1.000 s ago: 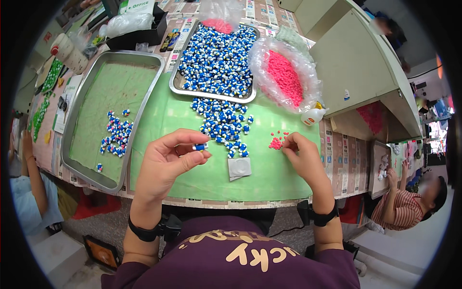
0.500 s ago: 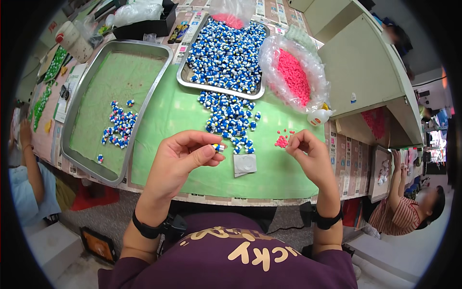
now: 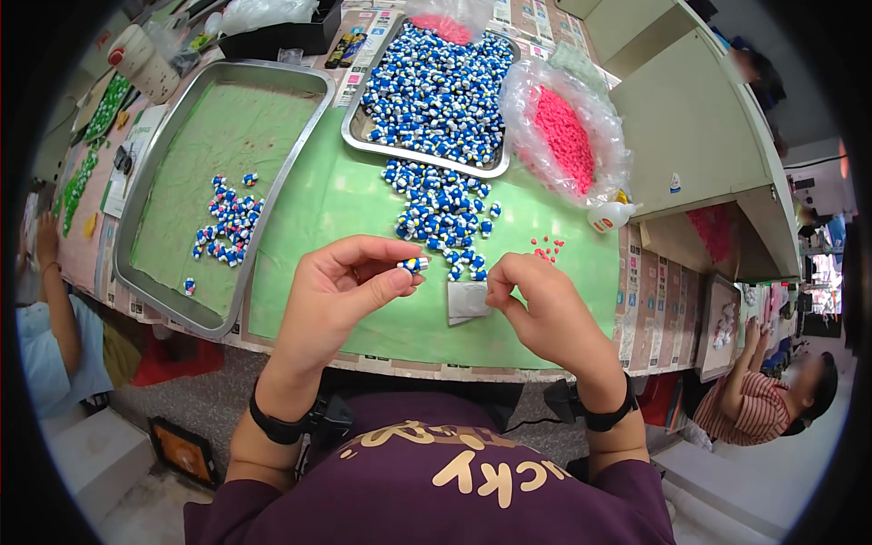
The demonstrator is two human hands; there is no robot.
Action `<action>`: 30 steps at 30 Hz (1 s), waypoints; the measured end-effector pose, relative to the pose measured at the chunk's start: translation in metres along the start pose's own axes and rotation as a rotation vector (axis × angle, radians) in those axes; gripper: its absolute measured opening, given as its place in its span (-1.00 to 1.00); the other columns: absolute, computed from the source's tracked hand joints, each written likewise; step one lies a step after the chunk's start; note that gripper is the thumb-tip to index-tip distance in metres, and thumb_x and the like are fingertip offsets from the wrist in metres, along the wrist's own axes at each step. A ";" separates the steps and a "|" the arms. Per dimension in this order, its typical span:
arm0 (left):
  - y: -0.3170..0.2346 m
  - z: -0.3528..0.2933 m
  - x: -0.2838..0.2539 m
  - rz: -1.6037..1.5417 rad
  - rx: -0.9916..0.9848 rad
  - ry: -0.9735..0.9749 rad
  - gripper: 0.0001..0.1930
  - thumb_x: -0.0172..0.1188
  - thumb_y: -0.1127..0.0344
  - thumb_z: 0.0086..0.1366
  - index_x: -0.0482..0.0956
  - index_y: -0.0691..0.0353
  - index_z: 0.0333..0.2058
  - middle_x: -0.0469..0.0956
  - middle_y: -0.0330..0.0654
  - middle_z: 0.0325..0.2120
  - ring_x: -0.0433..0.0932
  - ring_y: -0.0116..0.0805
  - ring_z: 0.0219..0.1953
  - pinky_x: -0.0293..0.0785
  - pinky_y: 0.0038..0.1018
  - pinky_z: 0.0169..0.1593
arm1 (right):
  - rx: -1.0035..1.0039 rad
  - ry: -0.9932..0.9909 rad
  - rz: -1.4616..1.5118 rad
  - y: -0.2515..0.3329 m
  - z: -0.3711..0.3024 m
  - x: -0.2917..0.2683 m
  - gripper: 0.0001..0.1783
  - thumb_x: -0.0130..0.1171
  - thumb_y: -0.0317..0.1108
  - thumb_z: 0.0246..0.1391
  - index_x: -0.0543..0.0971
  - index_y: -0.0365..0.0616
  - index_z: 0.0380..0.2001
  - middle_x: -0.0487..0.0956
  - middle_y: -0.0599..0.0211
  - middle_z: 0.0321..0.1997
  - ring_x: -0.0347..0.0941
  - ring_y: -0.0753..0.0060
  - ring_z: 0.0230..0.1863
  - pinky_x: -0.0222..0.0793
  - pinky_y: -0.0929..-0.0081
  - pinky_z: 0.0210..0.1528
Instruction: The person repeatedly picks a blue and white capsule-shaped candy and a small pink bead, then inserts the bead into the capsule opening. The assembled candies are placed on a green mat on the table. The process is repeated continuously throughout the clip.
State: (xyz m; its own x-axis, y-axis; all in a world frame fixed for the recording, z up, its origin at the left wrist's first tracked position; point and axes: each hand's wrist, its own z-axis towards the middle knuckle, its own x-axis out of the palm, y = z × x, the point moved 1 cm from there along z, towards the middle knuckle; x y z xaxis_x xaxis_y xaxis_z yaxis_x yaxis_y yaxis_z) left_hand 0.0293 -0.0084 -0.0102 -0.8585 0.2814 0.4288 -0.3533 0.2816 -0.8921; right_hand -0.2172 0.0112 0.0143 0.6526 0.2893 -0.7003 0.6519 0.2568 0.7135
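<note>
My left hand (image 3: 341,295) pinches a small blue, white and yellow figurine piece (image 3: 413,265) between thumb and fingers. To its right, my right hand (image 3: 549,309) has its fingers pressed together at the right edge of a white square pad (image 3: 461,302); whatever sits at those fingertips is too small to make out. Just beyond the hands lies a loose pile of similar blue-and-white pieces (image 3: 440,204). A few tiny pink bits (image 3: 547,250) are scattered past my right hand.
A metal tray (image 3: 427,161) full of blue-and-white pieces stands at the back. At left, a green-lined tray (image 3: 245,118) holds pieces with pink on them. A plastic bag of pink bits (image 3: 563,136), a white bottle (image 3: 610,216) and a cabinet (image 3: 699,127) flank the right. Other people sit both sides.
My right hand has moved left from the pink bits to the white pad. My left hand still holds the figurine piece, in nearly the same place.
</note>
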 end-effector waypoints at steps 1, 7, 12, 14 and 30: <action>0.000 0.000 0.001 -0.002 0.006 -0.004 -0.75 0.28 0.55 0.25 0.60 0.39 -0.08 0.65 -0.08 -0.14 0.65 -0.36 -0.15 0.59 -0.48 -0.01 | -0.003 -0.002 -0.015 0.000 0.001 0.000 -0.78 0.17 -0.70 -0.04 0.35 -0.22 -0.44 0.49 0.26 -0.46 0.47 0.26 -0.36 0.38 0.39 -0.21; 0.000 0.002 0.007 -0.032 -0.009 0.018 -0.75 0.27 0.57 0.25 0.59 0.40 -0.09 0.64 -0.11 -0.17 0.65 -0.36 -0.14 0.59 -0.48 -0.01 | 0.037 -0.054 0.218 0.007 -0.002 -0.007 -0.72 0.22 -0.69 -0.02 0.32 -0.17 -0.46 0.53 0.30 -0.41 0.43 0.40 -0.35 0.34 0.41 -0.17; 0.003 0.003 0.023 -0.093 0.017 0.049 -0.75 0.28 0.60 0.23 0.58 0.39 -0.10 0.63 -0.12 -0.18 0.64 -0.35 -0.12 0.60 -0.47 -0.02 | -0.057 -0.168 0.440 0.030 -0.003 -0.014 -0.61 0.31 -0.64 0.01 0.27 -0.04 -0.49 0.55 0.33 -0.34 0.41 0.51 -0.29 0.21 0.40 0.05; 0.005 0.004 0.032 -0.129 0.054 0.058 -0.76 0.28 0.62 0.22 0.58 0.39 -0.11 0.62 -0.13 -0.18 0.64 -0.36 -0.13 0.60 -0.47 -0.03 | -0.114 -0.218 0.471 0.041 -0.002 -0.012 -0.59 0.32 -0.62 0.02 0.25 -0.02 -0.49 0.55 0.30 -0.32 0.42 0.51 -0.28 0.21 0.41 0.06; 0.005 -0.001 0.051 0.009 0.299 0.057 -0.77 0.28 0.67 0.19 0.59 0.41 -0.15 0.59 -0.11 -0.19 0.61 -0.39 -0.13 0.61 -0.51 -0.03 | -0.247 -0.471 0.481 0.044 0.000 0.006 -0.71 0.25 -0.65 0.09 0.35 -0.16 -0.51 0.53 0.25 -0.30 0.42 0.50 -0.34 0.35 0.54 -0.31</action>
State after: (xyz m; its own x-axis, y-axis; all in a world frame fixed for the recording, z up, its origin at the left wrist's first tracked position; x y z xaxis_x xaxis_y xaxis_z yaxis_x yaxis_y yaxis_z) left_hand -0.0159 0.0079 0.0073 -0.8427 0.3358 0.4207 -0.4469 -0.0009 -0.8946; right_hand -0.1848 0.0237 0.0417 0.9793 0.0086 -0.2021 0.1801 0.4180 0.8904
